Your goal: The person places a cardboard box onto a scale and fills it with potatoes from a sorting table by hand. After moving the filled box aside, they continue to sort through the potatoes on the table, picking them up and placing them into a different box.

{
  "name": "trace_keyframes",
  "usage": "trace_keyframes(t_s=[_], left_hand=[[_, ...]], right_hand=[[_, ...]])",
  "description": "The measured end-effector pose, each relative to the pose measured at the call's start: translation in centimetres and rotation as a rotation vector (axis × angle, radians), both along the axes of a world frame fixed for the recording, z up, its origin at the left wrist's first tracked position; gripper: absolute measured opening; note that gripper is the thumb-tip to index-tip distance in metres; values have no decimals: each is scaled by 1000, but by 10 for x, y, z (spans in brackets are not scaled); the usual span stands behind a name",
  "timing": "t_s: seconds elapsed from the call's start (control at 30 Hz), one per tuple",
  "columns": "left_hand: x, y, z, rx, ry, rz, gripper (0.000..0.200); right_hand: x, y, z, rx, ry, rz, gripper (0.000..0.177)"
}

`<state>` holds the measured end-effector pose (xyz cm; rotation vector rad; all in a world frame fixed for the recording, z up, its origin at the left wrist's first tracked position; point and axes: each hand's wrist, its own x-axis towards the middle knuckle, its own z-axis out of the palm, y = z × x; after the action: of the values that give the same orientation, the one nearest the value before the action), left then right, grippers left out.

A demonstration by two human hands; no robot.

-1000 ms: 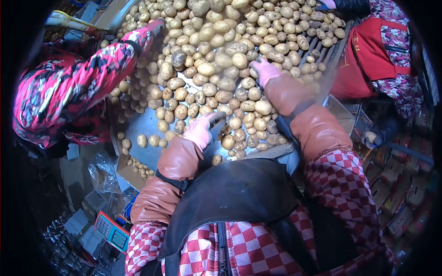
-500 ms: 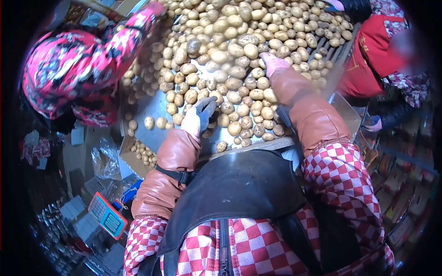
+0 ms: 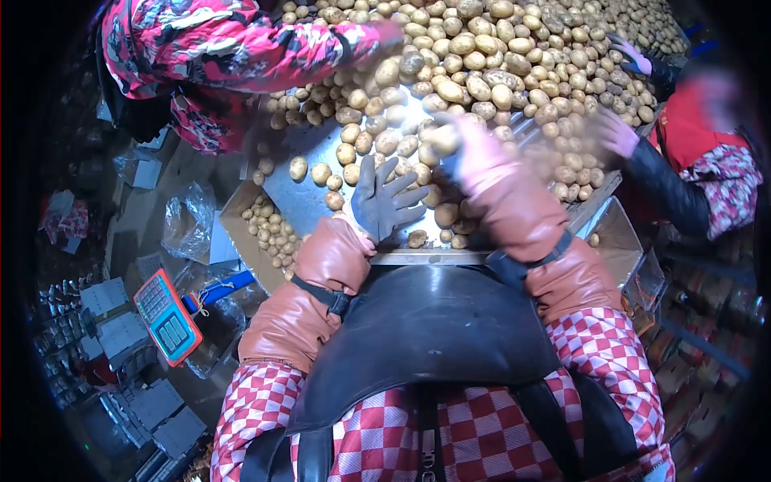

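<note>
**A:** What is at the near edge?

**B:** The left hand (image 3: 387, 202), in a dark-palmed glove. Its fingers are spread wide and it holds nothing. It hovers flat over the steel table (image 3: 299, 205), with loose potatoes just beside its fingertips.

**A:** And the other?

**B:** The right hand (image 3: 467, 140), in a pink glove, reaches further up into the potatoes (image 3: 482, 72). It is blurred. One potato sits at its fingers, but I cannot tell whether it is gripped.

**A:** Where does the stock lie?

**B:** It is heaped over the far and middle of the table and thins to scattered ones near the person's apron. Small ones fill a box (image 3: 237, 233) below the table's left edge. A scale (image 3: 165, 317) stands well apart, lower left.

**A:** Which step is this?

**B:** Sorting, as I read it. The hands work through the near fringe of the heap, and much of the pile looks unsorted.

**A:** What does the next move call for?

**B:** The open left hand would need to close on one potato without pushing its neighbours over the near edge. The reach also has to stay clear of the others at the heap: a patterned sleeve (image 3: 241, 40) at the left and a co-worker's hand (image 3: 614, 132) at the right.
</note>
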<state>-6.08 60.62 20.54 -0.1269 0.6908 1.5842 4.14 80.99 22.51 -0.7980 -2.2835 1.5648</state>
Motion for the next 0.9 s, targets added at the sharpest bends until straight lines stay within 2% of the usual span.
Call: trace_keyframes(t_s=[0.03,0.07,0.1,0.13,0.2,0.27,0.3,0.33,0.37,0.4,0.43,0.47,0.53,0.57,0.6,0.63,0.67,0.73,0.8,0.83,0.87,0.9], left_hand=[[-4,-2,-3,146,-110,-10,83],[-9,-2,-16,287,-223,-19,77],[-24,-15,-81,168,492,54,70],[-8,-38,-13,144,929,103,69],[-17,-72,-37,255,1110,259,58],[-42,-118,-19,206,-67,245,50],[-51,-141,-12,71,46,294,50],[-62,-164,-9,-62,162,342,51],[-76,-187,-15,12,101,352,50],[-92,-215,-22,82,40,363,49],[-111,-262,-73,-130,624,376,53],[-121,-294,-120,-350,1210,363,57],[-129,-273,-82,-1056,723,248,68],[-145,-276,-105,-1182,1162,-38,69],[-132,-282,-129,-1067,1590,70,64],[-122,-252,-102,-950,1351,97,60],[-116,-226,-90,-834,1111,113,57],[-99,-175,-85,-661,975,184,47],[-87,-139,-83,-527,1467,84,35],[-74,-113,-49,-463,1526,43,29],[-70,-99,-42,-449,1699,-84,28],[-66,-83,-35,-403,1778,-217,30]], right_hand=[[-6,-42,44,437,-137,186,52],[-15,-64,40,292,-138,361,69],[-23,-92,29,454,-37,442,72],[-25,-114,14,502,-20,426,76],[-29,-125,10,421,119,572,74],[-25,-130,8,399,81,591,70],[-14,-124,12,302,-14,557,61],[-3,-118,-3,263,-80,411,51],[10,-105,13,310,-259,269,46],[16,-89,23,193,-503,57,45],[37,-60,-11,191,-571,-128,46],[68,-36,-39,407,-501,-230,51],[91,-7,-59,564,-745,-271,50],[83,-14,-51,528,-870,-244,46],[73,-20,-42,492,-991,-222,42],[68,-14,-69,514,-1017,-303,33],[64,-11,-81,519,-1024,-369,33],[59,-14,-69,499,-1021,-409,33],[62,-13,-74,512,-1037,-413,33],[66,-16,-79,515,-985,-454,34],[70,-17,-82,518,-929,-492,35],[78,-20,-76,547,-923,-392,37]])
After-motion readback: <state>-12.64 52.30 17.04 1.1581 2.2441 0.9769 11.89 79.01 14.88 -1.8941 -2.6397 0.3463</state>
